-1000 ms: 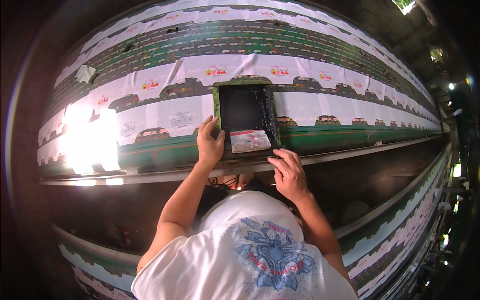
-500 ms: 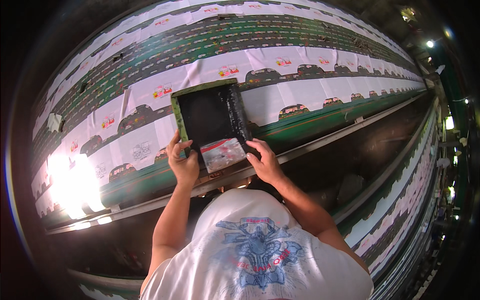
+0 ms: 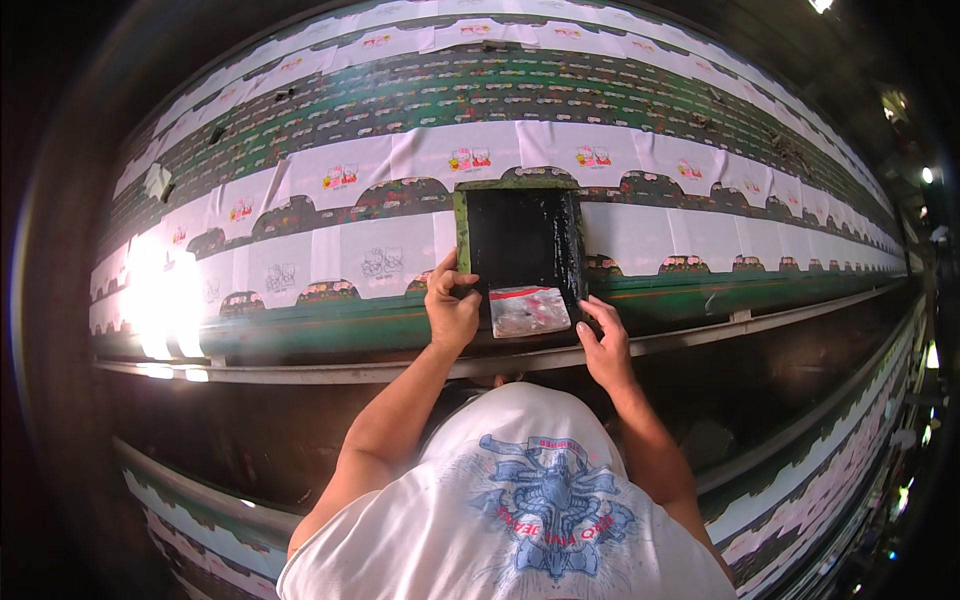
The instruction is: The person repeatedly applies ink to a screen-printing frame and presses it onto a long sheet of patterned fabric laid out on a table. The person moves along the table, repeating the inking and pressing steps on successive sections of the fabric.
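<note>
Two bare hands flank the near end of a dark rectangular frame (image 3: 462, 236). From where I watch, the left hand (image 3: 453, 310) is curled in at the frame's left side, its fingers close against the edge; I cannot tell whether they pinch it. The right hand (image 3: 606, 345) is loosely open, thumb and forefinger apart, fingertips at or just beside the near right corner; I cannot tell whether they touch.

The frame lies between the hands, mostly beyond them, on the near row of white sheets (image 3: 640, 236). Its left and far sides are green; inside is a flat black sheet (image 3: 515, 235) with shiny, wet-looking streaks along the right. At its near end, right between the hands, I see a smeared grey block (image 3: 530, 314) with a red strip across its far edge.

Outward from there, the long green table (image 3: 370, 325) runs left and right, a metal rail (image 3: 290, 375) along its near edge. Left of the frame, sheets in the near row bear thin dark outline drawings (image 3: 382, 265); the next row out bears coloured figures (image 3: 470, 160). Hard glare (image 3: 165, 300) whitens the left end.

Behind the wearer's white shirt (image 3: 470, 480) I make out another sheet-covered table (image 3: 800, 520). The room is dim, with small bright lights (image 3: 927, 175) at right.
</note>
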Demonstrator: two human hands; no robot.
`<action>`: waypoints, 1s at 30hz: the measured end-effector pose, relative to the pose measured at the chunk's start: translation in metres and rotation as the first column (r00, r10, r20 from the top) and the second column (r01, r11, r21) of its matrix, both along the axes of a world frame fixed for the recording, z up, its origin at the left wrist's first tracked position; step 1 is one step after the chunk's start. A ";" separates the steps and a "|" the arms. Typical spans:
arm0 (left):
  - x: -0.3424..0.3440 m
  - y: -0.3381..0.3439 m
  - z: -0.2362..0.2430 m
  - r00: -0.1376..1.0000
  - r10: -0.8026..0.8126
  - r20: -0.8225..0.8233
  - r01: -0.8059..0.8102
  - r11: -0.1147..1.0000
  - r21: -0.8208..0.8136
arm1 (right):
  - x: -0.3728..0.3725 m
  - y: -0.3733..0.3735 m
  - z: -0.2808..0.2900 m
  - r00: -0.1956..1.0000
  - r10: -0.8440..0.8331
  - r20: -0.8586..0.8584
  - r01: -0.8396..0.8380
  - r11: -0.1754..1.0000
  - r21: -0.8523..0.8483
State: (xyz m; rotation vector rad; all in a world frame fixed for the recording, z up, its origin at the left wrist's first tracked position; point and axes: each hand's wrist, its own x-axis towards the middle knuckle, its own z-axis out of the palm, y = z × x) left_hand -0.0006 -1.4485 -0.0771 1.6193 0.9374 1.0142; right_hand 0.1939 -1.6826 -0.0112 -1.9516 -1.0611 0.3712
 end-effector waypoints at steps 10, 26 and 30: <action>0.001 0.000 0.003 1.000 -0.009 -0.019 0.008 0.996 -0.089 | -0.010 0.037 0.043 0.773 0.439 0.458 -0.460 0.885 -0.070; -0.011 0.024 0.041 0.871 -0.077 -0.486 0.247 0.922 0.297 | 0.021 0.112 0.072 0.786 0.478 0.392 -0.397 0.876 -0.273; -0.015 0.049 0.069 0.717 -0.036 -0.696 0.467 0.766 0.442 | 0.039 0.132 0.070 0.931 0.140 0.336 -0.088 0.982 -0.167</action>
